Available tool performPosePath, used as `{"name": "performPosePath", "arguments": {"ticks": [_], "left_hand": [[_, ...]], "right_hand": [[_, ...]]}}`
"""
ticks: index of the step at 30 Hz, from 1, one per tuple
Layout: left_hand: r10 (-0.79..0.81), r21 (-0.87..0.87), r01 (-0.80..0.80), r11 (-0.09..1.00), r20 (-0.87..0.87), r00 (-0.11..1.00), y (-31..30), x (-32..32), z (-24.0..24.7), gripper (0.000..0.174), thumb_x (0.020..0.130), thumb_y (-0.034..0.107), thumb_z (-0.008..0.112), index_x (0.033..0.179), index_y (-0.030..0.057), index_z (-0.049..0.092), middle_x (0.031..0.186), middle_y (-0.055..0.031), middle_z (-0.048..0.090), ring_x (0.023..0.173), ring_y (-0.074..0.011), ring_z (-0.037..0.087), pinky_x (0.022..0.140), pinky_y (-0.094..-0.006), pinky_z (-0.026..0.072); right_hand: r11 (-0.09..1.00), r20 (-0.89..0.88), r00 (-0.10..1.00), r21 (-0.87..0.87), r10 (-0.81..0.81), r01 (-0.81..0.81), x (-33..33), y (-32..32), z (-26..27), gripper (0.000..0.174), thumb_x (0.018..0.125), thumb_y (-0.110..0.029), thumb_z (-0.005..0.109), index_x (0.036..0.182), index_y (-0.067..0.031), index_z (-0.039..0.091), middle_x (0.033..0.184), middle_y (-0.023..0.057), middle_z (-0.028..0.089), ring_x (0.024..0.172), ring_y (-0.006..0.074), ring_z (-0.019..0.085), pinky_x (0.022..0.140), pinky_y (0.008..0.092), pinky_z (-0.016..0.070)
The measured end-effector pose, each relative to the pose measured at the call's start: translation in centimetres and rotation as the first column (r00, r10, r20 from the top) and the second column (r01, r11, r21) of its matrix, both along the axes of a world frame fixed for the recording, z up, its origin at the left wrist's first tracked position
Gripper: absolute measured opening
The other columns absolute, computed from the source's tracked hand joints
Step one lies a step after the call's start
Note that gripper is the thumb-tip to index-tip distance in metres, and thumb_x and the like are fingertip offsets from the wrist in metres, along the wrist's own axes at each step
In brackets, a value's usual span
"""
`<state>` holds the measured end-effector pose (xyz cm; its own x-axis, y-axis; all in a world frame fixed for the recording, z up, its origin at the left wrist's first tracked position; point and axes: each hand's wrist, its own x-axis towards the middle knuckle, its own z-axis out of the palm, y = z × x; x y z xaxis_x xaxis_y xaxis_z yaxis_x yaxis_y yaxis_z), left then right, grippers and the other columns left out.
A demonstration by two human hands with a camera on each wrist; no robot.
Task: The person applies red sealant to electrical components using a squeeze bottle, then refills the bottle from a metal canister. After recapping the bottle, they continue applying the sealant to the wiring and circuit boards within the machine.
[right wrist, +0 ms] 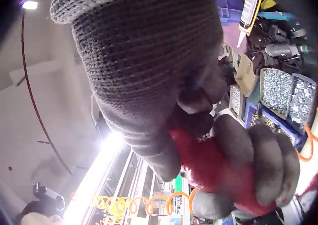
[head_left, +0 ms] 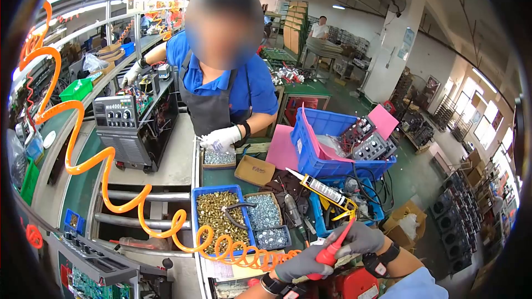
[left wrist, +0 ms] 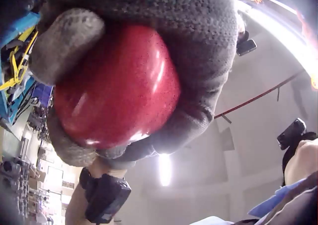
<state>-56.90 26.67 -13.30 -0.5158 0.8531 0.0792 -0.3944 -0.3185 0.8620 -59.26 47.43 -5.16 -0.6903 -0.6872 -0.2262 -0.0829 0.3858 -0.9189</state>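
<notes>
A red squeeze bottle (head_left: 326,256) with a long pointed nozzle is held between both gloved hands at the bottom of the head view. My left hand (head_left: 303,264) grips its rounded body, and the left wrist view shows the grey glove fingers curled about the glossy red bulb (left wrist: 119,91). At the neck, my right hand (head_left: 361,240) has its fingers curled around the base of the nozzle. In the right wrist view the red body (right wrist: 211,170) lies between the two gloves, partly covered by fingers.
A blue tray of brass fittings (head_left: 221,216) and boxes of silver hardware (head_left: 265,211) sit ahead. A caulking gun (head_left: 327,191) lies over a blue crate. An orange coiled hose (head_left: 177,221) crosses the left side. Another person (head_left: 221,88) stands opposite, beside a welding machine (head_left: 124,127).
</notes>
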Motion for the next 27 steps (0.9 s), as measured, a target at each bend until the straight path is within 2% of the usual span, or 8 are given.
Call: {"name": "performPosePath", "arguments": {"ticks": [6,9,14,16,20,22,24,27], "left_hand": [[0.153,-0.092,-0.155,0.984,-0.028,0.988,0.9,0.2,0.2,0.030,0.077,0.021,0.069,0.098,0.0021,0.060,0.077,-0.0042,0.060,0.071,-0.0125,0.058,0.067,-0.0267,0.0449],[0.277,-0.452,-0.699,0.555,-0.692,0.667,1.9,0.1,-0.1,0.053,0.073,0.044,0.070,0.115,0.0126,0.058,0.084,-0.0153,0.065,0.076,-0.0311,0.065,0.065,-0.0395,0.0497],[0.096,-0.565,-0.660,0.495,-0.719,0.688,1.5,-0.2,0.4,0.052,0.075,0.038,0.070,0.115,0.0090,0.056,0.085,-0.0132,0.065,0.078,-0.0297,0.065,0.068,-0.0373,0.0495],[0.215,-0.244,-0.285,0.927,-0.278,0.936,1.2,-0.5,-0.9,0.042,0.076,0.024,0.069,0.110,0.0044,0.055,0.086,-0.0057,0.062,0.077,-0.0190,0.063,0.069,-0.0310,0.0481],[-0.062,0.054,0.045,0.998,0.374,0.925,0.1,0.3,1.1,0.036,0.072,0.000,0.064,0.108,0.0022,0.055,0.088,-0.0029,0.056,0.075,-0.0132,0.058,0.063,-0.0274,0.0482],[0.136,0.069,-0.166,0.984,0.319,0.938,0.5,0.8,2.5,0.033,0.071,0.003,0.065,0.103,0.0021,0.055,0.086,-0.0051,0.057,0.072,-0.0154,0.059,0.061,-0.0285,0.0491],[0.058,-0.094,-0.036,0.995,0.243,0.968,0.1,0.3,1.8,0.031,0.070,0.009,0.067,0.098,0.0015,0.056,0.080,-0.0076,0.059,0.066,-0.0176,0.059,0.060,-0.0296,0.0489],[-0.159,0.127,0.124,0.984,0.313,0.936,0.9,1.5,2.3,0.034,0.066,0.019,0.068,0.092,0.0000,0.056,0.071,-0.0115,0.059,0.060,-0.0216,0.058,0.057,-0.0326,0.0476]], "right_hand": [[0.992,0.007,0.992,-0.006,-0.130,0.130,0.2,-0.9,0.0,0.045,0.078,-0.028,0.074,0.110,0.0012,0.062,0.095,0.0081,0.065,0.082,0.0107,0.059,0.071,0.0268,0.0487],[0.945,-0.128,0.942,0.066,-0.311,0.321,1.1,-0.9,-2.1,0.043,0.078,-0.028,0.074,0.107,0.0016,0.063,0.092,0.0074,0.065,0.080,0.0100,0.059,0.070,0.0268,0.0482],[0.894,-0.132,0.885,-0.026,-0.446,0.447,2.0,-1.0,-3.6,0.045,0.078,-0.035,0.073,0.103,0.0021,0.065,0.090,0.0067,0.067,0.079,0.0116,0.061,0.072,0.0288,0.0499],[0.941,-0.029,0.941,-0.020,-0.338,0.338,2.0,-1.2,-0.7,0.044,0.078,-0.031,0.072,0.106,0.0019,0.063,0.096,0.0083,0.065,0.090,0.0137,0.060,0.082,0.0308,0.0487],[0.961,-0.017,0.971,-0.145,-0.240,0.235,1.2,-0.8,-1.0,0.057,0.073,-0.042,0.074,0.109,0.0004,0.059,0.102,0.0069,0.061,0.098,0.0165,0.057,0.087,0.0319,0.0456],[0.974,-0.084,0.984,-0.179,-0.156,0.139,0.9,-1.1,-0.4,0.057,0.075,-0.043,0.073,0.110,0.0004,0.059,0.102,0.0065,0.061,0.098,0.0168,0.057,0.087,0.0324,0.0457],[0.971,-0.050,0.988,-0.200,-0.145,0.132,1.2,-1.2,0.3,0.054,0.076,-0.042,0.072,0.107,0.0007,0.059,0.101,0.0064,0.061,0.097,0.0170,0.057,0.087,0.0325,0.0456],[0.978,0.051,0.997,-0.196,-0.059,0.068,1.7,-1.0,2.4,0.051,0.075,-0.036,0.073,0.106,0.0011,0.060,0.100,0.0075,0.061,0.095,0.0165,0.057,0.086,0.0316,0.0459]]}}
